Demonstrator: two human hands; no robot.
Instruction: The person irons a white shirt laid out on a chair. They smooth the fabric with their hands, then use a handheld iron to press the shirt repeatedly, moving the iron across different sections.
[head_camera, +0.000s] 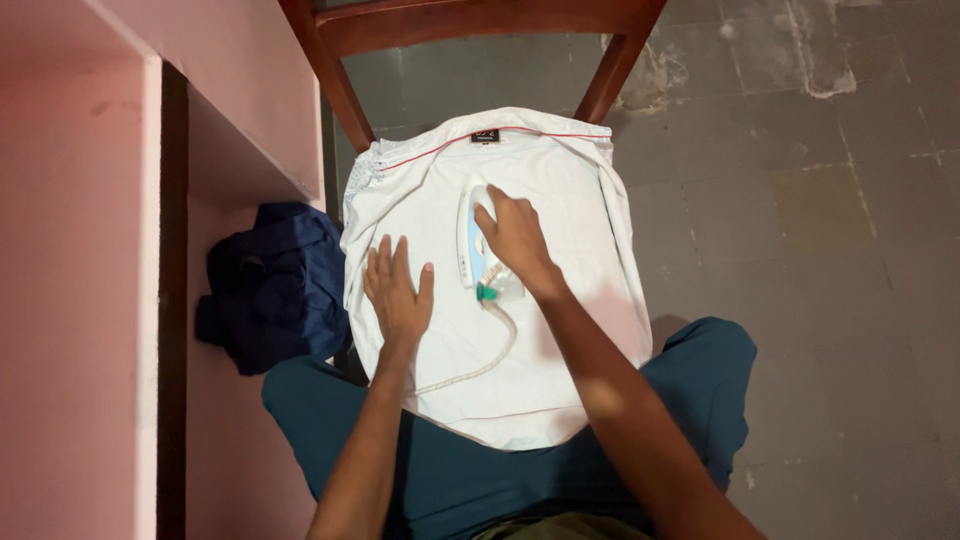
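A white garment (560, 190) with a thin red line near its top lies spread over the seat of a wooden chair (345, 100). My right hand (515, 235) grips the handle of a white and light-blue iron (470, 245) standing on the cloth. Its pale cord (490, 355) curves down across the fabric toward me. My left hand (397, 290) lies flat on the garment, fingers spread, just left of the iron.
A crumpled dark blue garment (272, 285) lies on the floor to the left of the chair, beside a pink wall (70, 250). A grey tiled floor (830, 200) stretches to the right. My legs in teal trousers (700, 360) are below the chair.
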